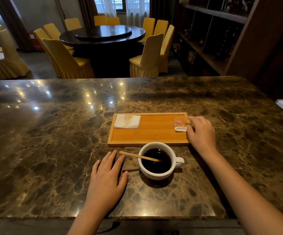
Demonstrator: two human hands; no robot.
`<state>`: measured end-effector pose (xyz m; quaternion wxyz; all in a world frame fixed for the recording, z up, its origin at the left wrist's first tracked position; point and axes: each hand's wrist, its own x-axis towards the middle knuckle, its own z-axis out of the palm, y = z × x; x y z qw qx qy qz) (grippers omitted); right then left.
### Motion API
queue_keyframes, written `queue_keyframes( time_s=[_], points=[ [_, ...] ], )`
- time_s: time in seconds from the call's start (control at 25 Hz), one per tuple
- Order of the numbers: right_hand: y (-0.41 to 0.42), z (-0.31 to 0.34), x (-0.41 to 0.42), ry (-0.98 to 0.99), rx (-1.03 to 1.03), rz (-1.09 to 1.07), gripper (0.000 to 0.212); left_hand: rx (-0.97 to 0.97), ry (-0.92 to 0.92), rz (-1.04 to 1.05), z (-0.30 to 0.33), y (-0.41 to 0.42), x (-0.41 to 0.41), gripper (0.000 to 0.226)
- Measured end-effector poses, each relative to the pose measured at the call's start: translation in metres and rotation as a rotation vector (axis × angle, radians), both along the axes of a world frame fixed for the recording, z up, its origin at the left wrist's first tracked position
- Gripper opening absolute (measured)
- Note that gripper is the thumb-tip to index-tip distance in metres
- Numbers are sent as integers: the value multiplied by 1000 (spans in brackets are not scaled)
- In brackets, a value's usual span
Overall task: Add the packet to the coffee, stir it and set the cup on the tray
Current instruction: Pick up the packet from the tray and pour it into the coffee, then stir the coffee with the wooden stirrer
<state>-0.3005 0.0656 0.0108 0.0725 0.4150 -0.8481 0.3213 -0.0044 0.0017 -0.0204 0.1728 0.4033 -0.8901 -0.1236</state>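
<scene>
Counter: I see one dark brown veined marble counter (52, 133), polished, carrying everything below.
Tray: one shallow rectangular wooden tray (150, 133), just behind the cup.
Hands: two. My left hand (106, 177) lies flat on the marble, fingers spread, holding nothing. My right hand (200, 131) rests at the tray's right end, fingertips on the packet; whether they pinch it I cannot tell.
Cup: one white ceramic cup (159, 161) of black coffee, on the counter, handle to the right.
Napkin: one folded white napkin (127, 121), tray's far left corner.
Stirrer: one thin wooden stirrer (137, 156) leaning in the cup.
Packet: one small pale orange packet (179, 124), tray's far right corner.
</scene>
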Motion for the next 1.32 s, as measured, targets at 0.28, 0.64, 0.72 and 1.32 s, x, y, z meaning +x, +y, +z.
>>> queue_keyframes(
  time_s=[0.28, 0.64, 0.72, 1.32],
  points=[
    [7, -9, -4, 110, 327, 334, 41, -10, -6, -1, -1, 0, 1, 51],
    [-4, 7, -3, 36, 337, 344, 40, -18, -18, -5, -3, -1, 1, 52],
    [-3, 19, 7, 9, 273, 366, 41, -19, -20, -4, -4, -2, 2, 52],
    [-9, 64, 149, 251, 265, 778, 16, -19, -12, -10, -5, -1, 2, 50]
  ],
)
